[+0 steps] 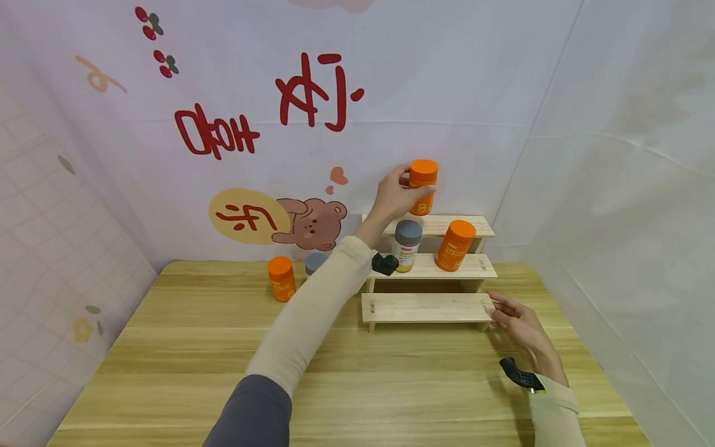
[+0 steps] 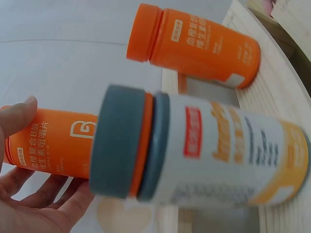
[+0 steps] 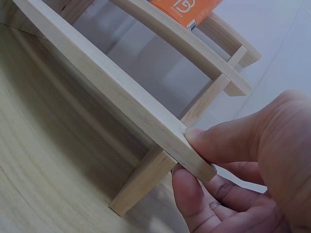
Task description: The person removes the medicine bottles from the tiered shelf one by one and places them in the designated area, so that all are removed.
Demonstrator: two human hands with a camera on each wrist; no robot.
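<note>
The orange jar is in the left hand, upright, at the top tier of a small wooden stand; whether its base touches the board, I cannot tell. The left hand is closed around this jar, with the thumb on one side and the bent fingers on the other side. The right hand is well apart from the jar, lower and more to the right: its thumb and fingers pinch the right end of the lowest tier, the thumb being above the board and a finger below it. Between the two hands in height is the middle tier, where a grey-lidded jar stands on the left, near the left wrist, and a second orange jar stands on the right, a gap between them. On the wooden table, to the left of the stand, there is a third orange jar, and just beside it another grey-lidded jar, partly hidden by the left sleeve. Behind everything hangs a pale cloth with red characters and a cartoon bear.
</note>
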